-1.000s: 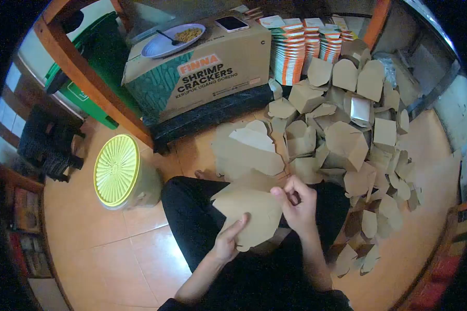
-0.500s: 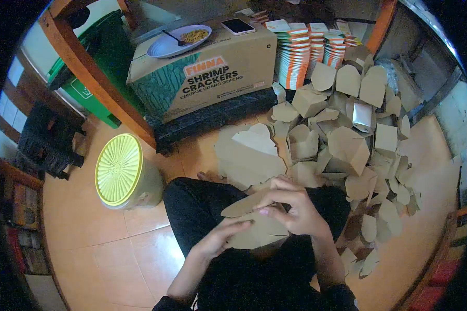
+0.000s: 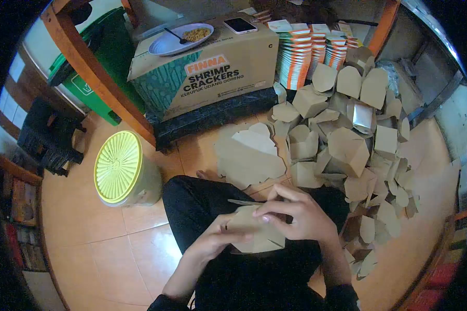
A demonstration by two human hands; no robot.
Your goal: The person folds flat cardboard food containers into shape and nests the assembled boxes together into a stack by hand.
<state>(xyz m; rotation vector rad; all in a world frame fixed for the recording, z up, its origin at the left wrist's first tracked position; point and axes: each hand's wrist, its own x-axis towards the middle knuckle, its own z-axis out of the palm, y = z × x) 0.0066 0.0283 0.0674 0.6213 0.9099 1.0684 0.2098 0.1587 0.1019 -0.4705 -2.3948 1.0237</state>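
Over my lap is a brown cardboard food box [image 3: 260,234], partly folded, with a flap sticking out at its far side. My left hand [image 3: 215,239] grips its left side, thumb lying along the near face. At the upper right edge my right hand [image 3: 297,213] pinches the board between thumb and fingers. Beyond my knees a stack of flat cardboard blanks [image 3: 244,160] lies on the floor. To the right spreads a large heap of folded brown boxes [image 3: 347,150].
A carton of shrimp crackers [image 3: 213,78] holds a plate [image 3: 166,45] of food with a fork and a phone [image 3: 241,25]. Orange-and-white stacked packs [image 3: 294,62] stand beside it. At left are a yellow-lidded tub [image 3: 118,166], a green bin [image 3: 96,88] and a black stool [image 3: 49,135].
The box has turned in my hands, and its broad top flap now shows nearly edge-on. My left hand has closed further round its left side; my right hand has shifted slightly.
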